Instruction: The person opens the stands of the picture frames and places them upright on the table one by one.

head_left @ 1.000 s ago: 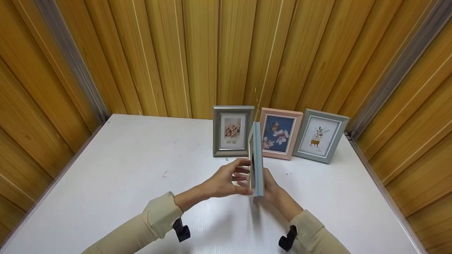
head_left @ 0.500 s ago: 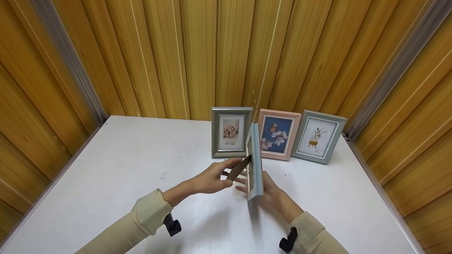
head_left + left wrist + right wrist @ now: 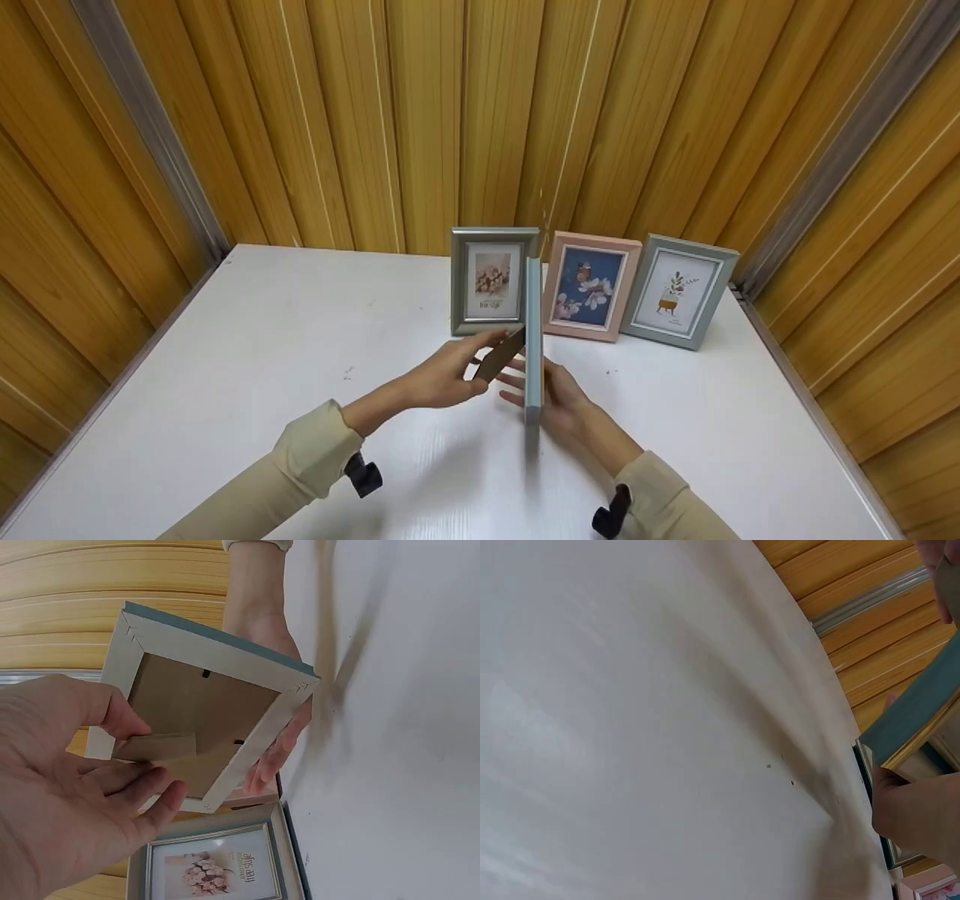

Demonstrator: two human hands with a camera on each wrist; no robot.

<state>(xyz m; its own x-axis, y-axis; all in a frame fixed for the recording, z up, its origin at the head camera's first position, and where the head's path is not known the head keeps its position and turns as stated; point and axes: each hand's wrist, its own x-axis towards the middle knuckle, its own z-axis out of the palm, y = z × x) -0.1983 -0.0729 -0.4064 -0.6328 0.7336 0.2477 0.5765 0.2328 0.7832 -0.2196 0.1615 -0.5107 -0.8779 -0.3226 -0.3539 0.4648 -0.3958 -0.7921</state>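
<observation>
A light blue picture frame (image 3: 534, 345) is held upright and nearly edge-on to me in the head view. My left hand (image 3: 442, 375) pinches its brown stand leg (image 3: 501, 356), which sticks out at an angle from the back. The left wrist view shows the brown backing (image 3: 202, 697) inside a whitish border, with the leg between my thumb and fingers. My right hand (image 3: 568, 401) grips the frame from its other side, its fingertips showing past the frame's edge. The frame's front is mostly hidden.
Behind the hands, three picture frames stand on the white table (image 3: 315, 322): a silver-grey one (image 3: 459, 285), a pink one (image 3: 549, 296) and a grey-green one (image 3: 705, 304). Yellow wood-look panels (image 3: 420, 112) enclose the back and sides.
My left hand has pulled the stand leg outward from the frame's back, moving left. The blue frame has turned more edge-on and shifted slightly left. The three standing frames stay put.
</observation>
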